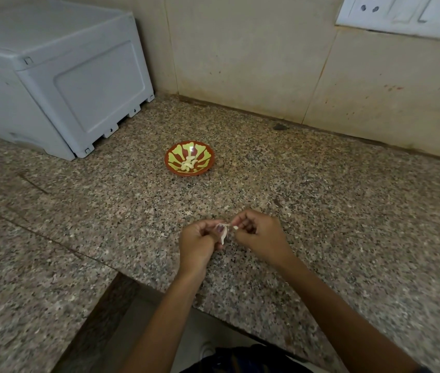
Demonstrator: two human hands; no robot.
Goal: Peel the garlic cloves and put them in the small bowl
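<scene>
Pinching one garlic clove [223,229], mostly hidden by papery skin, between left hand [198,242] and right hand [258,232], near the counter edge; small bowl [189,158] farther off, holding several peeled cloves [188,164] too clumped to count.

— Where does the small bowl [189,158] sit?
— Mid-desk [321,184], peeled cloves [188,165] in it, box [52,76] behind-left.
— And the hands?
— Nearer, side by side, perhaps just above the desk.

A speckled granite counter [321,211] carries a small bowl [172,168] of peeled cloves; a grey box [60,76] sits back-left.
</scene>
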